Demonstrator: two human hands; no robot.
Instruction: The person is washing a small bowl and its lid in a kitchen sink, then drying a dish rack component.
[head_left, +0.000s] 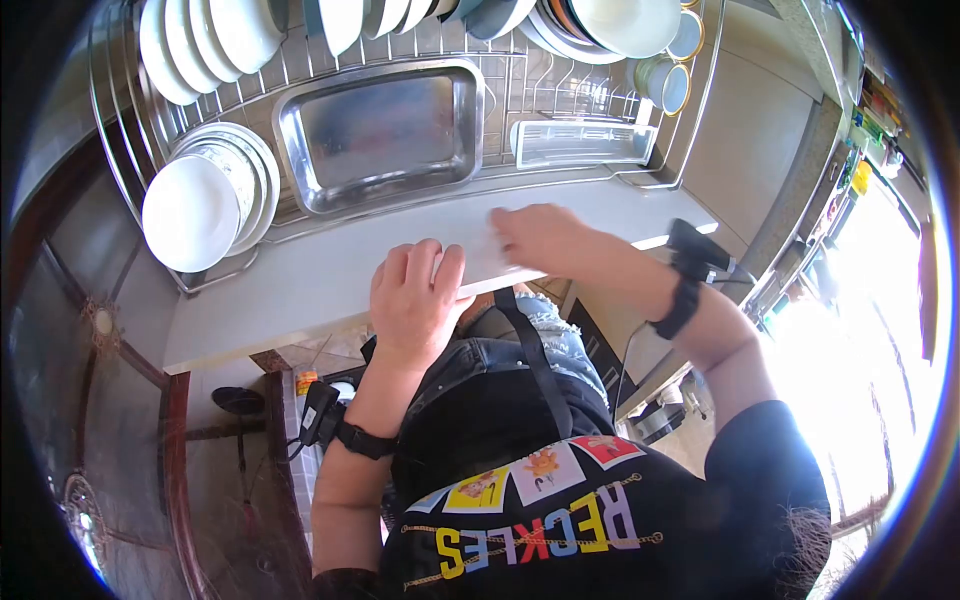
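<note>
A long white shelf board (300,290) runs across in front of me. At its front edge, my left hand (415,295) rests with bent fingers over the top and the thumb by the rim, closed on the edge. To the right, my right hand (540,240) is just over the board with its fingers curled in. It is slightly blurred, and whatever its fingers may hold is hidden. Behind the hands, a rectangular steel tray (300,180) leans in the wire dish rack (500,185).
Stacked white plates (190,215) stand at the left end of the rack, with bowls (210,40) above. Several cups (665,85) and a clear plastic holder (585,145) are at the right. A dark wooden frame (175,470) lies lower left.
</note>
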